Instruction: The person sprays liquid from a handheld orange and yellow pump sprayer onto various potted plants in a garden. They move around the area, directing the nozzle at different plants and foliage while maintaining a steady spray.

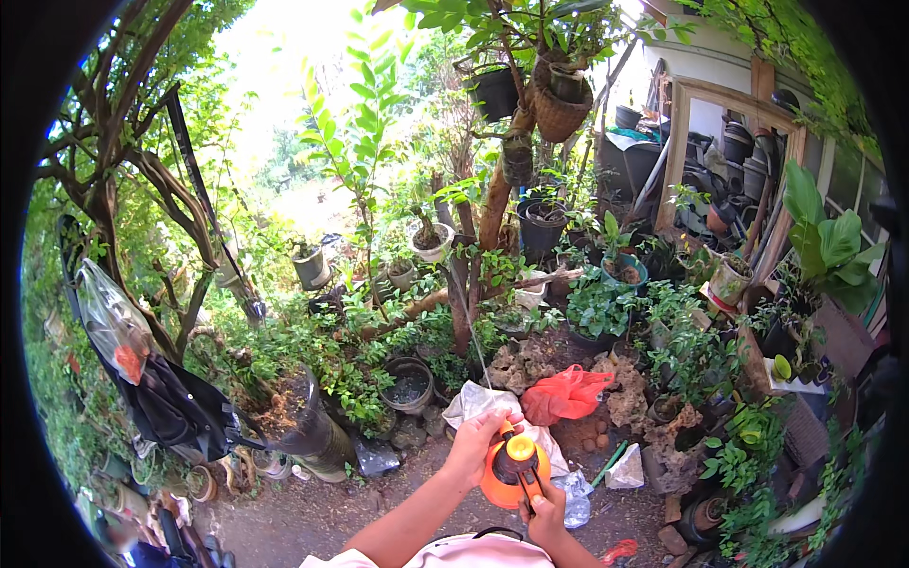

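An orange pump sprayer bottle (499,490) with a dark collar and a yellow pump knob (520,447) is held in front of my body. My right hand (545,512) grips its black-and-orange handle. At the sprayer's far side, the fingers of my left hand (477,441) pinch the orange nozzle tip (506,428). A thin pale line (469,319) runs from near the nozzle toward the plants; whether it is a water jet or a string, I cannot tell. Just beyond the hands lie a white sack (477,402) and a red plastic bag (568,394).
Potted plants surround me, including a grey pot (408,385). A black bag (184,408) and clear plastic bag (117,326) hang at left. Rough stones (625,390) and a wooden frame (675,156) stand right. A person (142,554) is partly visible at lower left.
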Demonstrator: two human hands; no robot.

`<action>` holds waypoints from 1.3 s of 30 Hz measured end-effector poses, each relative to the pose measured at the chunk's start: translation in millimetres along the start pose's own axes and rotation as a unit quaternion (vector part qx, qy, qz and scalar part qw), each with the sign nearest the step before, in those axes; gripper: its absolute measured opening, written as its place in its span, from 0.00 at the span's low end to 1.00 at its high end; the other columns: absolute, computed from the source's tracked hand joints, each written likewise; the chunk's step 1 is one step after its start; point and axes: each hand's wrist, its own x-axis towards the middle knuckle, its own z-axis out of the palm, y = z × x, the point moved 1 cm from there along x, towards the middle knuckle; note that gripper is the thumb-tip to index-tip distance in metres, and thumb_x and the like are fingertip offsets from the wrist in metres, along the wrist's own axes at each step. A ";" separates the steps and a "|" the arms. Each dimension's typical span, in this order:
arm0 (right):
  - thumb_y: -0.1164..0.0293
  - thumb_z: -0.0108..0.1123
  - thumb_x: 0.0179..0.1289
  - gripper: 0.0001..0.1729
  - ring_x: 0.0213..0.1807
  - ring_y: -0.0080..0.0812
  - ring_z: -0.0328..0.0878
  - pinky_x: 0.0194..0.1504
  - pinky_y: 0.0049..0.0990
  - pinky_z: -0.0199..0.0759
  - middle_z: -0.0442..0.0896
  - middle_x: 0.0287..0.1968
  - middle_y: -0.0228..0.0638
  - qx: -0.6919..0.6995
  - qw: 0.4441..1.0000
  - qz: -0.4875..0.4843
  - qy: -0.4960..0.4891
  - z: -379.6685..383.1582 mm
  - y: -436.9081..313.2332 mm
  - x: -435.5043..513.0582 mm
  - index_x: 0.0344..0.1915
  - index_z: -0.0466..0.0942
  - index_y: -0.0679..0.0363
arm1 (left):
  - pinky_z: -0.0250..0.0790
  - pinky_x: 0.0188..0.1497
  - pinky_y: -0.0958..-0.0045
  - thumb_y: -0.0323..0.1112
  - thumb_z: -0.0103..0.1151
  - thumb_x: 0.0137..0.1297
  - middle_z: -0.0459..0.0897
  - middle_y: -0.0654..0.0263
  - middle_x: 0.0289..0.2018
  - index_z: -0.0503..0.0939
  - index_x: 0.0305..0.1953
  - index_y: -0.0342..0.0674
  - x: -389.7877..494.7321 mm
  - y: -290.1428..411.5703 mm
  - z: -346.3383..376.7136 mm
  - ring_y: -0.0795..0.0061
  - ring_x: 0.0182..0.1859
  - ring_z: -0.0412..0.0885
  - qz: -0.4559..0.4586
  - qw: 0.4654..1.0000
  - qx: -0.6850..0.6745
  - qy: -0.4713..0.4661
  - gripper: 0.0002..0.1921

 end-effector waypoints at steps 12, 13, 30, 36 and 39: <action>0.55 0.44 0.57 0.22 0.12 0.23 0.65 0.16 0.26 0.55 0.68 0.12 0.29 -0.016 0.999 0.037 0.008 6.8 9.6 0.8 0.22 0.71 0.64 | 0.72 0.61 0.58 0.40 0.47 0.74 0.77 0.50 0.56 0.70 0.54 0.32 4.3 4.4 -14.6 0.59 0.59 0.76 -0.052 0.997 -0.037 -0.040 0.17; 0.53 0.45 0.57 0.24 0.13 0.22 0.64 0.16 0.24 0.53 0.68 0.13 0.29 -0.008 1.000 0.029 0.004 6.8 11.4 1.0 0.24 0.71 0.64 | 0.72 0.61 0.58 0.40 0.46 0.74 0.77 0.49 0.57 0.70 0.54 0.32 4.8 4.5 -15.2 0.59 0.60 0.76 -0.052 0.997 -0.038 -0.044 0.17; 0.47 0.47 0.58 0.28 0.13 0.19 0.61 0.15 0.21 0.51 0.68 0.15 0.29 -0.006 1.000 0.020 0.011 17.4 14.8 8.1 0.28 0.70 0.65 | 0.71 0.60 0.62 0.38 0.49 0.73 0.81 0.54 0.51 0.74 0.49 0.32 12.9 2.4 -30.2 0.64 0.53 0.80 -0.047 0.998 -0.031 -0.012 0.15; 0.47 0.47 0.58 0.28 0.13 0.18 0.61 0.15 0.21 0.50 0.68 0.15 0.28 -0.005 1.000 0.028 0.008 22.7 18.3 10.1 0.28 0.71 0.65 | 0.73 0.58 0.63 0.37 0.53 0.71 0.82 0.56 0.47 0.74 0.49 0.32 18.9 1.7 -40.4 0.65 0.51 0.81 -0.037 0.998 -0.056 0.000 0.14; 0.47 0.48 0.58 0.27 0.13 0.18 0.61 0.15 0.21 0.50 0.68 0.15 0.28 0.008 1.000 0.027 0.011 25.8 20.7 12.0 0.29 0.71 0.65 | 0.72 0.59 0.62 0.37 0.52 0.71 0.82 0.56 0.48 0.74 0.49 0.32 21.1 4.6 -41.2 0.65 0.52 0.81 -0.046 0.997 -0.064 0.001 0.14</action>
